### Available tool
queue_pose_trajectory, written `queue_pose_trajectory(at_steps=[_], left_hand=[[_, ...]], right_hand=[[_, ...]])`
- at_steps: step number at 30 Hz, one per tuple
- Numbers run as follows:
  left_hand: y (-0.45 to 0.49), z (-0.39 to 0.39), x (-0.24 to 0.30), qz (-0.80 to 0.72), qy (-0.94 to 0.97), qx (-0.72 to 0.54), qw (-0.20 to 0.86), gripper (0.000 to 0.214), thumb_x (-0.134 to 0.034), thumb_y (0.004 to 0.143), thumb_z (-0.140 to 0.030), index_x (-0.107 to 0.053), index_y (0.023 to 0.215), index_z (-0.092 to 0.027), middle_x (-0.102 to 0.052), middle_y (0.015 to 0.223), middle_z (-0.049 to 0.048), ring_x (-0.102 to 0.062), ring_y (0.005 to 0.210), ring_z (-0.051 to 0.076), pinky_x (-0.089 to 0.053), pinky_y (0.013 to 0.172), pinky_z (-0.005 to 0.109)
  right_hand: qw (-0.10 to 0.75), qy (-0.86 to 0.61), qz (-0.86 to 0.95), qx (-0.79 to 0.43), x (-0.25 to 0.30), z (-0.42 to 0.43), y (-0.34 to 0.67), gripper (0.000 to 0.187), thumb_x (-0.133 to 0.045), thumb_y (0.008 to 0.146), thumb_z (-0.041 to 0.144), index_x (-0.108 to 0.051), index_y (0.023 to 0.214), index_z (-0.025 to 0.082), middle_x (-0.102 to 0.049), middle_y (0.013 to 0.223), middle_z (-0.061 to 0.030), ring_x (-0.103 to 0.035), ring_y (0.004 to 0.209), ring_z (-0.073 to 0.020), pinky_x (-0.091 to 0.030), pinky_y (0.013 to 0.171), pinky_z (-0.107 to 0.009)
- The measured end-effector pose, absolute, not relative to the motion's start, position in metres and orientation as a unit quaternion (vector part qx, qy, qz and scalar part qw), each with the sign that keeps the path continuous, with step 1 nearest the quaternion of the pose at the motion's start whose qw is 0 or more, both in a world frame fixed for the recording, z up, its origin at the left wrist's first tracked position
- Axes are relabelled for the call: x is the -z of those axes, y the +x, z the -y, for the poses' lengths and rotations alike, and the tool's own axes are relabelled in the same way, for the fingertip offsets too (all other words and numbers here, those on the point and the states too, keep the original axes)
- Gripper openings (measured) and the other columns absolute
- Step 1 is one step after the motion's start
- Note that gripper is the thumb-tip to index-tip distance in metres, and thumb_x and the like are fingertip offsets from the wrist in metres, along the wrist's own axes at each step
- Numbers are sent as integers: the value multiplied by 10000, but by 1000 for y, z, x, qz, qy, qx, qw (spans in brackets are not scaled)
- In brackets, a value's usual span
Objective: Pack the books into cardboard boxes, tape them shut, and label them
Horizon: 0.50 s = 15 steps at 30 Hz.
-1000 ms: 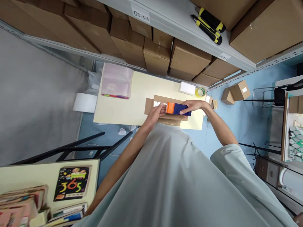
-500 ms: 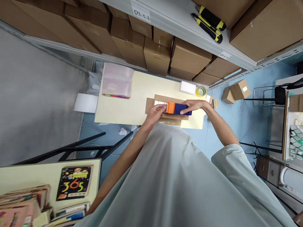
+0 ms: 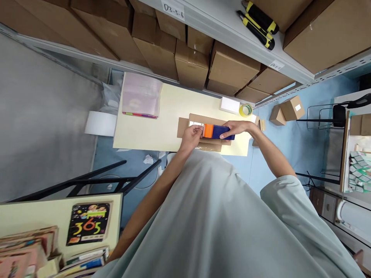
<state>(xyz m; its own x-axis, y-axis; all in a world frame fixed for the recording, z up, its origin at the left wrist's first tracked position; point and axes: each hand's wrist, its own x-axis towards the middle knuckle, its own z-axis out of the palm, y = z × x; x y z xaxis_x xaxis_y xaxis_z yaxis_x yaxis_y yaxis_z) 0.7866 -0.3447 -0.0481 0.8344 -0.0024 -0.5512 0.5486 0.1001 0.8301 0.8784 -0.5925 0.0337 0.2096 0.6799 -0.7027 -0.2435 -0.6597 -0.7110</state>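
Observation:
A slim box-like item point(image 3: 218, 132), dark blue with an orange band near its left end, lies level above flattened cardboard point(image 3: 183, 127) on the cream table. My right hand point(image 3: 235, 128) is wrapped round its blue right part, thumb on top. At the orange end my left hand point(image 3: 192, 137) pinches with thumb and fingers closed on the pale edge; the fingers hide exactly what they grip there. A white printed paper or label point(image 3: 195, 124) shows partly behind my left fingers.
Behind my hands on the table point(image 3: 171, 106) are a white box point(image 3: 230, 104), a roll of yellow tape point(image 3: 246, 110) and a plastic-wrapped stack point(image 3: 142, 94). A shelf with cartons point(image 3: 191, 63) and two box cutters point(image 3: 259, 24) overhangs. Books point(image 3: 31, 251) lie lower left.
The view has shifted slightly. My left fingers have curled and moved a little at the orange end. My right hand keeps its hold on the blue part.

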Motion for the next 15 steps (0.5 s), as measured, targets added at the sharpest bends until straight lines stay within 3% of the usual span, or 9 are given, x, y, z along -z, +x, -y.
queue_pose_trajectory(at_steps=[8,15], left_hand=[[793,326,41,-201,682,163,684,160,-780,840,-328,-767,866,-171,-807,944,90,-743,952,241,-585,949,360],[800,251,41,-251,711,121,646,172,-791,818,-317,-797,896,-163,-737,795,52,-697,838,223,-594,834,341]], right_hand=[[380,-674,156,-614,-45,582,877,579,-828,836,742,-692,859,179,-735,774,-7,-637,736,-152,-495,728,-277],[359,-681,129,-625,-55,598,874,584,-802,862,757,-699,849,182,-736,770,-9,-650,728,-161,-516,728,-281]])
